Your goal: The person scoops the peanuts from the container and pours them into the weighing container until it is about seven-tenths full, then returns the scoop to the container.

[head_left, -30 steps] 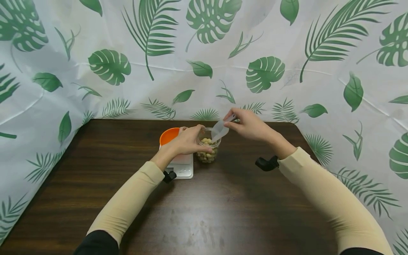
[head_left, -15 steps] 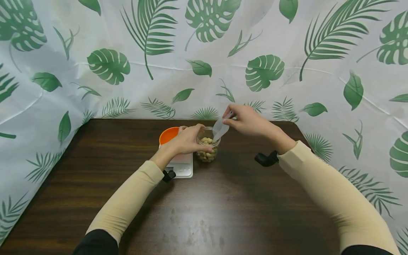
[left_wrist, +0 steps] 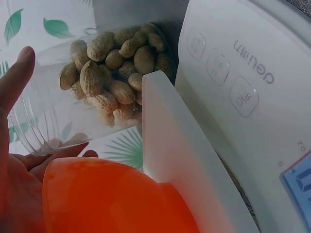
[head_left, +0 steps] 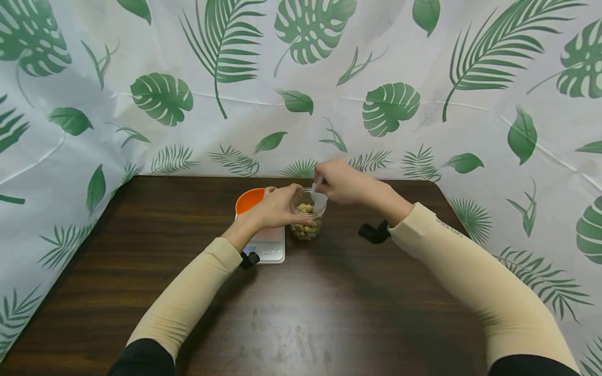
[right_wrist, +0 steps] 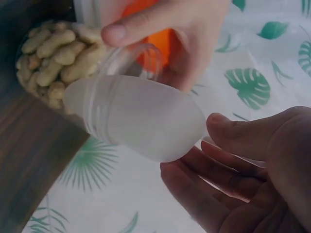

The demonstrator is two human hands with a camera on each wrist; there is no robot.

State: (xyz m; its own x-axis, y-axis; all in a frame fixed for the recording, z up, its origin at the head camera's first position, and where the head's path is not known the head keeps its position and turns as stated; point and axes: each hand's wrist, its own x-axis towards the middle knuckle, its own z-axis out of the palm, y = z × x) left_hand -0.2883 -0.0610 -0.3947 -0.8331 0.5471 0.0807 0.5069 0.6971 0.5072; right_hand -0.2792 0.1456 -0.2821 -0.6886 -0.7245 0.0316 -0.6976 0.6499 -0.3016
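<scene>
A clear jar (head_left: 305, 230) of unshelled peanuts (left_wrist: 116, 73) stands upright on the table. My left hand (head_left: 275, 206) grips it around the mouth, thumb on the near side and fingers behind. With its fingertips my right hand (head_left: 345, 183) pinches the handle end of a translucent white scoop (right_wrist: 146, 116). The scoop's tip dips through the jar's mouth and reaches down near the peanuts. Left of the jar sits an orange bowl (head_left: 249, 199) on a white kitchen scale (head_left: 270, 253), partly hidden by my left hand and forearm.
The scale's blue display (left_wrist: 299, 179) is lit, its digits cut off in the left wrist view. A dark wooden table (head_left: 301, 313) runs back to a white leaf-patterned sheet (head_left: 329, 104). Each wrist carries a black camera mount (head_left: 374, 233).
My right hand has moved left and turned over the jar, tipping the scoop steeper into its mouth. The scale's display has turned from dark to blue. My left hand stays on the jar.
</scene>
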